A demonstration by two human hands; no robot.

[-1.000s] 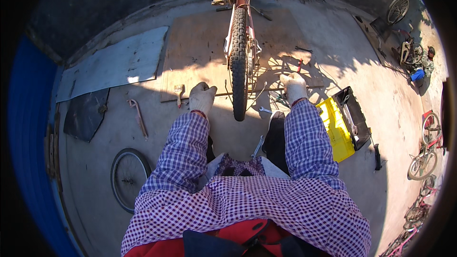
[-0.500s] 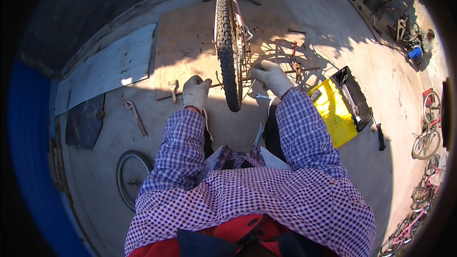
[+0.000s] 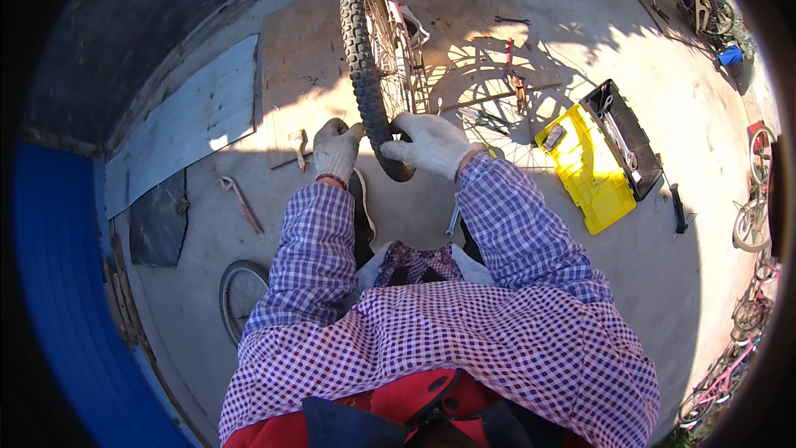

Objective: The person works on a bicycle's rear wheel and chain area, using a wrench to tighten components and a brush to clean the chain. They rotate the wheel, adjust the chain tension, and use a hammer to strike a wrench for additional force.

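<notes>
A bicycle (image 3: 400, 37) stands ahead of me, its knobby front-facing tire (image 3: 361, 41) reaching down between my gloved hands. My right hand (image 3: 423, 141) is closed round the lower right of that tire, thumb across the tread. Just left of the tire, my left hand (image 3: 336, 149) is closed, fingers curled; I cannot make out what, if anything, is in them. A paintbrush (image 3: 297, 145) lies left of that hand. Past my right hand, an open toolbox (image 3: 613, 141) with a yellow lid (image 3: 593, 191) lies on the ground, near scattered tools (image 3: 518, 91).
A plywood board (image 3: 290, 83), pale sheet (image 3: 182, 116) and dark panel (image 3: 157, 224) lie around. A loose wheel (image 3: 232, 290) is lower left, blue corrugated metal (image 3: 70, 282) beyond. Bicycles (image 3: 750, 224) line the right side; a partly visible person (image 3: 736, 70) is among parts at upper right.
My right hand has moved left onto the tire. My left hand has risen slightly toward it. The bicycle and surroundings appear higher and further left as the view has shifted.
</notes>
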